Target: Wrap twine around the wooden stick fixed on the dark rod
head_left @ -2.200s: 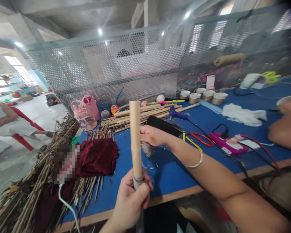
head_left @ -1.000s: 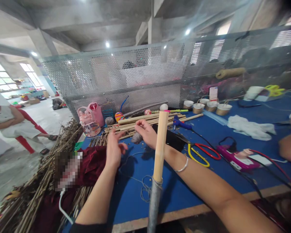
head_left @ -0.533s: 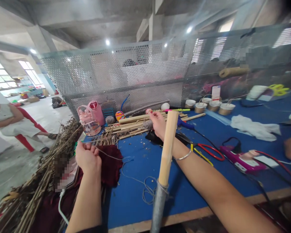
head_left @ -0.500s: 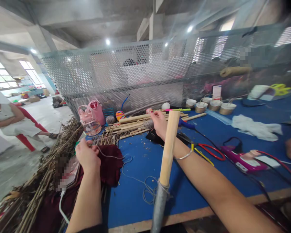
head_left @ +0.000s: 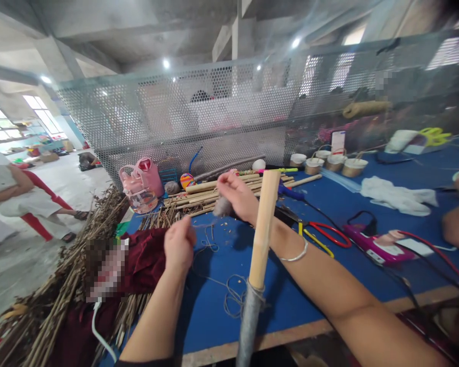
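Observation:
Grey yarn runs between my two hands. My right hand (head_left: 237,194) is closed on a small ball of grey yarn (head_left: 222,206) above the back of the table. My left hand (head_left: 179,242), fingers pinched together, holds the yarn strand beside the dark red cloth (head_left: 145,260). Loose loops of grey strand (head_left: 235,300) lie on the blue tabletop. They lead to a pale wooden stick (head_left: 265,229) standing tilted in front of me, its lower part wrapped in grey yarn (head_left: 249,323).
Bamboo sticks (head_left: 202,196) lie at the back near a pink bottle (head_left: 139,196). Red-handled scissors (head_left: 331,234), a magenta device (head_left: 378,244), a white glove (head_left: 398,196) and several small pots (head_left: 335,162) are at right. Dried stalks (head_left: 72,270) lean at left; a person (head_left: 15,188) sits beyond.
My left hand has moved right, away from the phone and cloth, towards my right hand. The yarn ball has lifted off the sticks with my right hand, which shifted slightly left.

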Motion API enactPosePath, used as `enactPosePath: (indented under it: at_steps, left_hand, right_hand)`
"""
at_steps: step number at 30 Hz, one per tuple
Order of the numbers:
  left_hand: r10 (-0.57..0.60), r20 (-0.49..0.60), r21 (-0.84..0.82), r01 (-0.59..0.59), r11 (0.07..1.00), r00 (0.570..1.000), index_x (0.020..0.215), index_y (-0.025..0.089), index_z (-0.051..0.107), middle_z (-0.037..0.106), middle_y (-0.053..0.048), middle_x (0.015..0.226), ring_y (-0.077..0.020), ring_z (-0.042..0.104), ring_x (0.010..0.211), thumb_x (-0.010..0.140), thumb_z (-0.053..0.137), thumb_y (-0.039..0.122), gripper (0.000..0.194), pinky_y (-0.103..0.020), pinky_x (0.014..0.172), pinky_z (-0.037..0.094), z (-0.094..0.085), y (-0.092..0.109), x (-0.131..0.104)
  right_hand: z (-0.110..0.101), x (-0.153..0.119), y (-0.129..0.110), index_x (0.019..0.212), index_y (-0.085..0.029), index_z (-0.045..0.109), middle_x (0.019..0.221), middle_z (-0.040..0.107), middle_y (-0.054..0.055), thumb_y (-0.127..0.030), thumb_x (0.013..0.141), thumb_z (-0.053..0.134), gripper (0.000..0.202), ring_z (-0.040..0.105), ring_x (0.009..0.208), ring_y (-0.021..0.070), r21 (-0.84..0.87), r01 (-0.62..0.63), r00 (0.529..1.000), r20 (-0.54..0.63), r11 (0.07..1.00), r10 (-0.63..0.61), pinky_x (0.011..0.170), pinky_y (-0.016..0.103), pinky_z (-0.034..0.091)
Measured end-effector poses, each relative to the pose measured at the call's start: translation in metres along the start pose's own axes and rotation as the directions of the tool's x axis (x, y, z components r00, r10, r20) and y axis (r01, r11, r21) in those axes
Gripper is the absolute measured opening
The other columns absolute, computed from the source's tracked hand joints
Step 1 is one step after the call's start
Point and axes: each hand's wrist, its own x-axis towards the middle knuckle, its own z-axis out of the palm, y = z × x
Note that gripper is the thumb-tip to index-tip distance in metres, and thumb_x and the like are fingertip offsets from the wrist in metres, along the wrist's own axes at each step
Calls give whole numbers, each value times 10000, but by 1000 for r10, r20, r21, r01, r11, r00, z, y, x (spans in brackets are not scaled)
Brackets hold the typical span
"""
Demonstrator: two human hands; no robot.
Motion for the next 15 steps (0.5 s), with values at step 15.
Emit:
enactPosePath:
  at_steps: [15]
  left_hand:
    - [-331,334,197,278,940,882,544,175,425,361,56,396,-49,304,304,711,506,641,501,-197,329,201,9,-8,-15]
  right_hand:
    - [15,-9,-5,874,-192,488,800,507,18,-312,842,461,128,474,751,141,-337,205,978,93,919,-184,752,289,380]
